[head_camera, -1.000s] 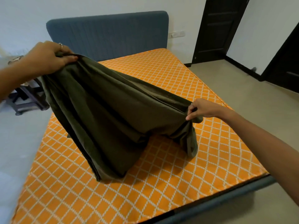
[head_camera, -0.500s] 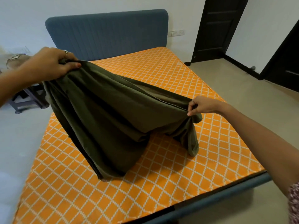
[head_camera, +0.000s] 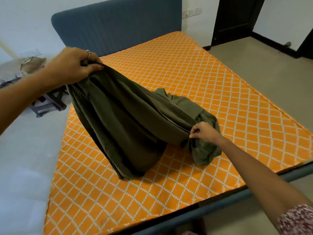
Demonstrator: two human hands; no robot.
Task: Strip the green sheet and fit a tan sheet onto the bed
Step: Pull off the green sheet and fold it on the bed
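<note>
The green sheet (head_camera: 128,122) is off the bed and bunched into a long fold stretched between my hands. High at the left, my left hand (head_camera: 74,65) grips one end of it. Low over the mattress, my right hand (head_camera: 204,133) pinches the other end, and the cloth's lower folds rest on the bare orange mattress (head_camera: 186,68) with its white diamond pattern. A loose part of the sheet lies heaped behind my right hand. No tan sheet is in view.
A blue headboard (head_camera: 118,24) stands at the far end and a blue bed frame (head_camera: 220,206) runs along the near edge. Left of the bed is a dark stool (head_camera: 49,104) with a pale bundle (head_camera: 25,67) behind it. Dark doors (head_camera: 235,17) are at the back right.
My right hand has dropped toward the mattress with its end of the sheet, so more cloth now rests on the bed. My left hand still holds its end up.
</note>
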